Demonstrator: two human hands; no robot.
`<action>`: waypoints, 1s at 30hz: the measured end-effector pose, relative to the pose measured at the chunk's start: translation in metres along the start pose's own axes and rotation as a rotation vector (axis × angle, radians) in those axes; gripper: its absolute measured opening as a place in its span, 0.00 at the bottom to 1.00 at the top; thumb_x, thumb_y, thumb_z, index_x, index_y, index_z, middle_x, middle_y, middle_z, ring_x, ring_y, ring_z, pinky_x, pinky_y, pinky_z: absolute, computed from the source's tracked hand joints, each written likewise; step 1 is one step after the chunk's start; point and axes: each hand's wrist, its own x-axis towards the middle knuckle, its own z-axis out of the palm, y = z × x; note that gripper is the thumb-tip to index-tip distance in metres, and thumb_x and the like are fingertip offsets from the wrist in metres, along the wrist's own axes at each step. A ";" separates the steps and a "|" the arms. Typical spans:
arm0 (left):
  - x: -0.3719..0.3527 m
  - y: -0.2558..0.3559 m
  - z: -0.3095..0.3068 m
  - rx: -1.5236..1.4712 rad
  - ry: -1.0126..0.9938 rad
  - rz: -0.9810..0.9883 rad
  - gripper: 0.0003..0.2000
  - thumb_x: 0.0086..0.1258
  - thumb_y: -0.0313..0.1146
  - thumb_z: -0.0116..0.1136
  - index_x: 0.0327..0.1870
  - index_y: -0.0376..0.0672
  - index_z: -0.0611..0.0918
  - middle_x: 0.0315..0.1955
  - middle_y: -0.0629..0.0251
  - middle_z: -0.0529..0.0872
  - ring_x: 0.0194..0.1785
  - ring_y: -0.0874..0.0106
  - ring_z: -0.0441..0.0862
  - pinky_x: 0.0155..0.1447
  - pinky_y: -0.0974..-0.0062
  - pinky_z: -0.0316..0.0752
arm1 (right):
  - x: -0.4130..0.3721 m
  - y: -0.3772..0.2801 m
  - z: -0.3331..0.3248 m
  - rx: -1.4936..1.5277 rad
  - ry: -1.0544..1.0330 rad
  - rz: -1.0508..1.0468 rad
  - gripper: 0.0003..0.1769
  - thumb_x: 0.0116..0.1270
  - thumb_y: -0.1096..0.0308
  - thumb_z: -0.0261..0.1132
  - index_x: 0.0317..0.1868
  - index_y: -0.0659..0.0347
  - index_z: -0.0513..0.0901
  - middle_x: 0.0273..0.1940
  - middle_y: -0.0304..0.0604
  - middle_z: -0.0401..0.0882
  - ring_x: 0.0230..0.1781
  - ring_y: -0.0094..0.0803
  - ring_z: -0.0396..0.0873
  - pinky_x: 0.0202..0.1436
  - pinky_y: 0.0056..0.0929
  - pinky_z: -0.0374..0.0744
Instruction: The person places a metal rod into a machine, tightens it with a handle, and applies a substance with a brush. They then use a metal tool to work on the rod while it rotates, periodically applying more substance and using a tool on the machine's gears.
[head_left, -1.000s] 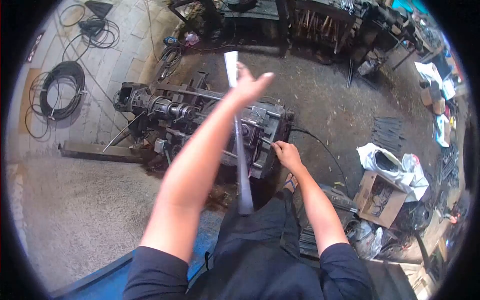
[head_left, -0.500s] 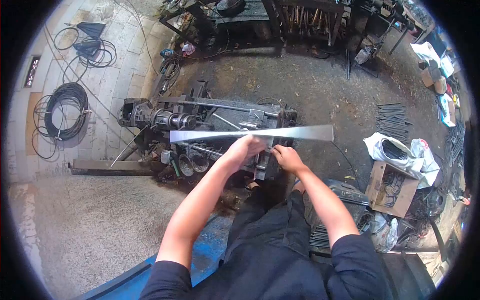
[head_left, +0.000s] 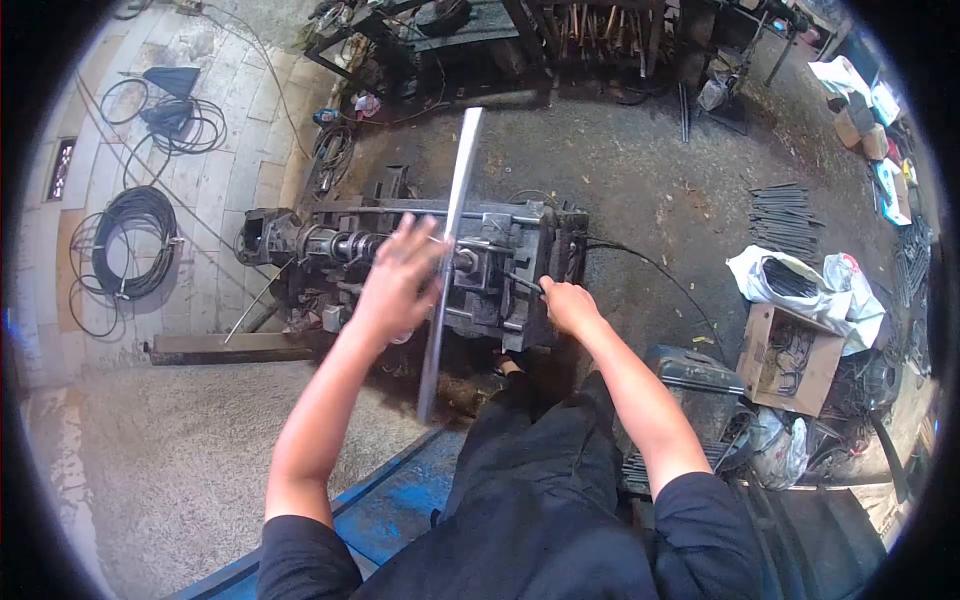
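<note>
A long, flat, shiny metal bar (head_left: pixel 462 185) stands nearly lengthwise over the machine (head_left: pixel 500 215), crossing its middle, its lower half blurred. My left hand (head_left: pixel 395 285) is just left of the bar with its fingers spread and slightly smeared by motion. My right hand (head_left: pixel 570 305) is closed round the end of a thin dark lever (head_left: pixel 522 283) that runs from the machine's right part. Left of the bar, the machine carries a round, stepped metal chuck-like part (head_left: pixel 340 245).
Coiled black cable (head_left: pixel 135 245) lies on the tiled floor at left. To the right are a bundle of metal rods (head_left: pixel 785 215), a white sack (head_left: pixel 755 275) and a cardboard box (head_left: pixel 820 375) of bent metal pieces. A blue metal surface (head_left: pixel 400 510) is beside my legs.
The flat bar has turned from crosswise to nearly lengthwise. My left hand has moved left and up, its fingers now spread; my right hand has stayed near the machine's right part.
</note>
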 end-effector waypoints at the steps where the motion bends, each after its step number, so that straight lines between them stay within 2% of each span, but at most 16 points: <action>1: -0.006 0.007 0.015 0.071 -0.025 0.110 0.28 0.66 0.36 0.62 0.70 0.54 0.73 0.74 0.58 0.64 0.80 0.56 0.51 0.80 0.56 0.46 | -0.002 0.002 -0.011 -0.035 -0.069 0.019 0.13 0.68 0.68 0.57 0.52 0.61 0.75 0.40 0.60 0.84 0.43 0.58 0.83 0.46 0.54 0.80; 4: -0.005 0.022 0.033 0.127 -0.081 0.327 0.27 0.66 0.52 0.62 0.64 0.52 0.79 0.71 0.61 0.70 0.78 0.59 0.57 0.80 0.56 0.48 | -0.019 0.028 -0.029 -0.116 -0.152 0.031 0.17 0.64 0.71 0.57 0.55 0.60 0.75 0.41 0.60 0.84 0.45 0.57 0.84 0.48 0.52 0.81; 6: 0.011 0.017 0.034 0.005 -0.183 0.360 0.28 0.64 0.53 0.63 0.64 0.52 0.79 0.66 0.59 0.75 0.75 0.57 0.64 0.79 0.56 0.54 | -0.043 0.061 -0.034 -0.113 -0.189 0.016 0.20 0.62 0.72 0.59 0.56 0.58 0.76 0.41 0.61 0.84 0.46 0.57 0.83 0.48 0.52 0.81; 8: 0.028 0.002 0.036 0.091 -0.115 0.468 0.28 0.56 0.40 0.70 0.59 0.46 0.79 0.55 0.57 0.83 0.61 0.58 0.80 0.66 0.61 0.75 | -0.068 0.100 -0.020 0.003 -0.283 0.002 0.20 0.60 0.73 0.64 0.55 0.57 0.78 0.40 0.59 0.85 0.44 0.52 0.85 0.47 0.47 0.82; 10: 0.039 0.003 0.033 0.214 -0.301 0.383 0.27 0.55 0.39 0.69 0.58 0.44 0.78 0.52 0.59 0.84 0.56 0.61 0.83 0.60 0.63 0.79 | -0.096 0.107 -0.028 0.315 -0.567 0.198 0.20 0.58 0.76 0.67 0.53 0.59 0.79 0.39 0.54 0.85 0.41 0.43 0.86 0.45 0.40 0.84; 11: 0.042 0.006 0.032 0.240 -0.261 0.400 0.25 0.59 0.40 0.67 0.57 0.41 0.78 0.45 0.57 0.86 0.49 0.59 0.86 0.50 0.62 0.82 | -0.113 0.127 -0.008 0.584 -0.608 0.263 0.20 0.58 0.78 0.68 0.52 0.61 0.78 0.40 0.50 0.85 0.41 0.39 0.86 0.45 0.37 0.84; 12: 0.044 0.012 0.035 0.237 -0.257 0.396 0.25 0.59 0.40 0.67 0.57 0.41 0.78 0.45 0.57 0.86 0.49 0.59 0.86 0.50 0.62 0.82 | -0.130 0.147 0.016 0.853 -0.643 0.326 0.19 0.59 0.79 0.68 0.51 0.63 0.78 0.40 0.47 0.84 0.40 0.34 0.85 0.45 0.33 0.84; 14: 0.049 0.025 0.039 0.225 -0.239 0.108 0.23 0.64 0.42 0.64 0.56 0.39 0.77 0.37 0.54 0.87 0.40 0.55 0.87 0.42 0.58 0.82 | -0.167 0.142 0.008 0.969 -0.675 0.362 0.16 0.60 0.82 0.65 0.49 0.65 0.76 0.41 0.43 0.83 0.41 0.33 0.84 0.45 0.32 0.84; 15: 0.054 0.030 0.041 0.225 -0.239 0.107 0.23 0.64 0.42 0.64 0.56 0.39 0.77 0.37 0.54 0.87 0.40 0.55 0.87 0.42 0.58 0.82 | -0.183 0.135 0.005 1.074 -0.680 0.429 0.17 0.60 0.83 0.64 0.50 0.65 0.76 0.41 0.42 0.83 0.42 0.32 0.84 0.45 0.32 0.84; 16: 0.062 0.035 0.043 0.232 -0.193 -0.056 0.22 0.68 0.45 0.60 0.55 0.38 0.77 0.35 0.53 0.88 0.39 0.53 0.87 0.41 0.57 0.82 | -0.200 0.129 0.006 1.180 -0.683 0.499 0.18 0.59 0.84 0.63 0.50 0.65 0.75 0.41 0.42 0.83 0.42 0.31 0.83 0.46 0.31 0.83; 18: 0.080 0.040 0.045 0.236 -0.097 -0.380 0.22 0.74 0.49 0.53 0.54 0.37 0.78 0.32 0.50 0.88 0.37 0.51 0.88 0.39 0.56 0.82 | -0.224 0.121 0.020 1.292 -0.535 0.513 0.20 0.59 0.83 0.62 0.52 0.59 0.76 0.38 0.39 0.81 0.34 0.24 0.79 0.36 0.22 0.77; 20: 0.094 0.027 0.048 0.233 -0.056 -0.631 0.22 0.76 0.50 0.49 0.51 0.37 0.80 0.34 0.49 0.88 0.39 0.50 0.87 0.41 0.55 0.82 | -0.230 0.105 0.023 1.404 -0.434 0.538 0.16 0.65 0.74 0.60 0.54 0.54 0.75 0.33 0.35 0.77 0.27 0.22 0.73 0.30 0.20 0.71; 22: 0.093 0.011 0.031 0.053 -0.037 -0.811 0.26 0.75 0.55 0.48 0.45 0.36 0.84 0.40 0.45 0.87 0.49 0.47 0.85 0.53 0.50 0.78 | -0.217 0.082 0.015 1.540 -0.363 0.584 0.14 0.70 0.69 0.58 0.55 0.52 0.74 0.30 0.33 0.74 0.24 0.22 0.69 0.28 0.19 0.68; 26: 0.047 -0.044 0.017 -0.102 0.207 -0.920 0.25 0.75 0.51 0.44 0.48 0.37 0.84 0.45 0.39 0.85 0.54 0.44 0.81 0.58 0.49 0.73 | -0.181 0.086 0.009 1.799 -0.311 0.555 0.14 0.78 0.56 0.51 0.60 0.43 0.72 0.27 0.30 0.67 0.25 0.22 0.64 0.27 0.20 0.67; 28: 0.016 -0.065 0.036 -0.061 0.222 -0.962 0.25 0.76 0.49 0.41 0.47 0.34 0.84 0.44 0.38 0.85 0.54 0.43 0.81 0.58 0.48 0.73 | -0.163 0.085 0.022 1.952 -0.344 0.399 0.13 0.80 0.54 0.51 0.57 0.46 0.73 0.30 0.32 0.73 0.27 0.23 0.69 0.25 0.19 0.66; 30: -0.019 -0.083 0.065 -0.024 0.261 -0.951 0.27 0.78 0.47 0.37 0.44 0.30 0.83 0.37 0.41 0.87 0.46 0.46 0.85 0.52 0.50 0.77 | -0.135 0.049 0.009 1.782 0.025 0.524 0.10 0.77 0.57 0.57 0.52 0.49 0.76 0.33 0.33 0.78 0.32 0.25 0.73 0.37 0.27 0.73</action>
